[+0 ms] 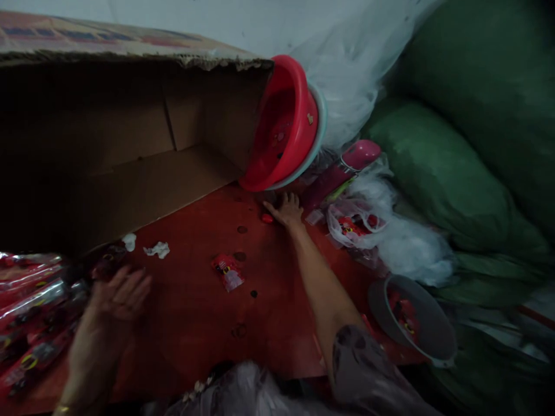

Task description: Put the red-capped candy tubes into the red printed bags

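Observation:
My right hand (289, 210) reaches far across the red tabletop (269, 277), its fingers spread and low over the surface. Just left of its thumb lies a small shiny red object (267, 218); they look close, apparently not gripped. My left hand (118, 297) hovers at the left, slightly blurred, palm partly turned up and fingers stretched out with nothing in them. Beside it is a pile of shiny red printed packets (39, 323). Between my two hands a single small red packet (228, 271) rests on the table.
A large open cardboard box (173, 179) lies at the back left. Red (299, 115) and pale blue (321, 115) basins lean beside it. Right of my arm are a pink flask (333, 176), a plastic bag (373, 222), a grey bowl (433, 341) and green sacks (451, 173). Crumpled white scraps (158, 249) lie left.

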